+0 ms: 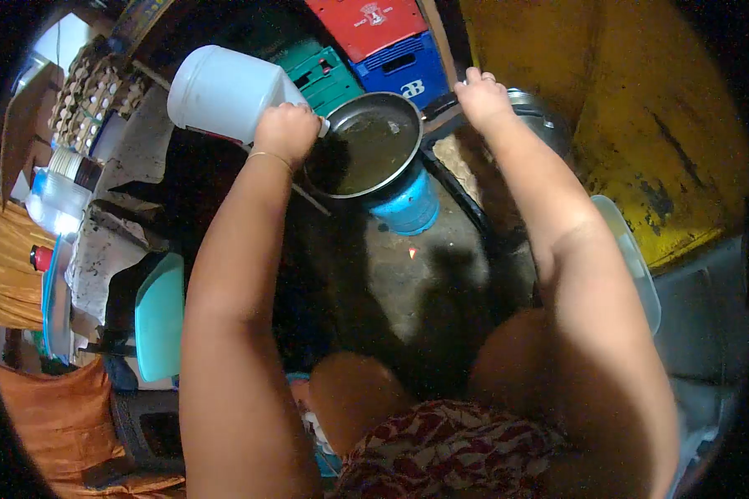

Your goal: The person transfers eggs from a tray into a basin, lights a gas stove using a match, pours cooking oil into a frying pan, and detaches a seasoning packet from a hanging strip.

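My left hand (286, 133) is closed round the grip of a translucent white plastic jug (218, 90). The jug lies tipped on its side, its white mouth over the left rim of a dark frying pan (373, 143). A shiny yellowish liquid covers part of the pan's bottom. At the pan's right, my right hand (483, 93) is wrapped round the end of the black pan handle (441, 106). Under the pan stands a round blue burner base or canister (412, 206), overlapped by the pan at its top.
Beyond the pan are stacked red (370, 25), blue (399, 71) and green crates (318, 76). A metal pot (541, 116) stands by my right wrist, near a yellow stained panel (641, 116). Egg trays (96, 96) and a teal plastic tub (160, 320) are at left.
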A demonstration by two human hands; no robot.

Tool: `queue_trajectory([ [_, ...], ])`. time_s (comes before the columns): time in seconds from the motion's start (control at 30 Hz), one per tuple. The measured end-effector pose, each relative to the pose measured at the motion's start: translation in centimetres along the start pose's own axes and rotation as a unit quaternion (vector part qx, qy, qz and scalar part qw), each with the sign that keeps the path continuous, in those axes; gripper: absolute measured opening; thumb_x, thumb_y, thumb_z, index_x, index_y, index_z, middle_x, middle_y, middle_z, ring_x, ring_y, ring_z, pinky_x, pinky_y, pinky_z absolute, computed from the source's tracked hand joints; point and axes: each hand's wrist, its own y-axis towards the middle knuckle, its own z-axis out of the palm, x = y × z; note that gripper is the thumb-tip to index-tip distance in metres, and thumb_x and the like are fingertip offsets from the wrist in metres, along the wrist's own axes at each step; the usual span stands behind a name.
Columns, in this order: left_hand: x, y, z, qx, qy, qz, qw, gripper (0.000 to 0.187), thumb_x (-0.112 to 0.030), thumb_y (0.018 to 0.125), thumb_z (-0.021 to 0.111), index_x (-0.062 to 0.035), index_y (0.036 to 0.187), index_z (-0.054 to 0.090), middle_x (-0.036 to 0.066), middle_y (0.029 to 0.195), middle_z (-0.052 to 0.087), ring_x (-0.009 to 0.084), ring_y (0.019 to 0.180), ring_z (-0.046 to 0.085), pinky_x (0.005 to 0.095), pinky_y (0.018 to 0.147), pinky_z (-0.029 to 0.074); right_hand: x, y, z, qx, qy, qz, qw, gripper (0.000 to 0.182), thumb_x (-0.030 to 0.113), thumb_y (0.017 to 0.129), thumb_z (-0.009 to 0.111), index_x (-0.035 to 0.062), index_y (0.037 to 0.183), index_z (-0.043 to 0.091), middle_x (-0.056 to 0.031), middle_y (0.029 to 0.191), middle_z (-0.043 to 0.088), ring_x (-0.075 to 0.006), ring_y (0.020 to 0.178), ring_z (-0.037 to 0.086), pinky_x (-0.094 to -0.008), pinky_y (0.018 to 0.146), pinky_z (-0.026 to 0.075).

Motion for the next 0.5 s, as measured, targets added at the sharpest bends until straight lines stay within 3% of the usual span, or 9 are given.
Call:
queue_trajectory([
  [0.07,0.4,-0.4,0.9,-0.040,-0.030,0.010,0.999,0.021,-0.022,0.089,0.054,-0.0118,0.084,0.072,0.007,0.093,0.070,0.0235,0.087,0.069,0.0371,0.071,0.055,0.2,0.4,0.5,0.028,-0.004,-0.007,1.000,0.023,0.016,0.090,0.051,0.0067,0.107,0.064,-0.0171,0.113,0.056,-0.0348,0.108,0.059,-0.0456,0.082,0.054],
  [0.5,0.6,-1.3,2.8,-0.024,-0.014,0.025,0.999,0.018,-0.016,0.087,0.054,-0.0115,0.086,0.071,0.008,0.094,0.070,0.0240,0.087,0.068,0.0375,0.071,0.056,0.4,0.4,3.3,0.075,-0.006,0.002,0.997,0.022,0.016,0.091,0.049,0.0074,0.104,0.064,-0.0165,0.109,0.059,-0.0340,0.106,0.060,-0.0469,0.084,0.054],
])
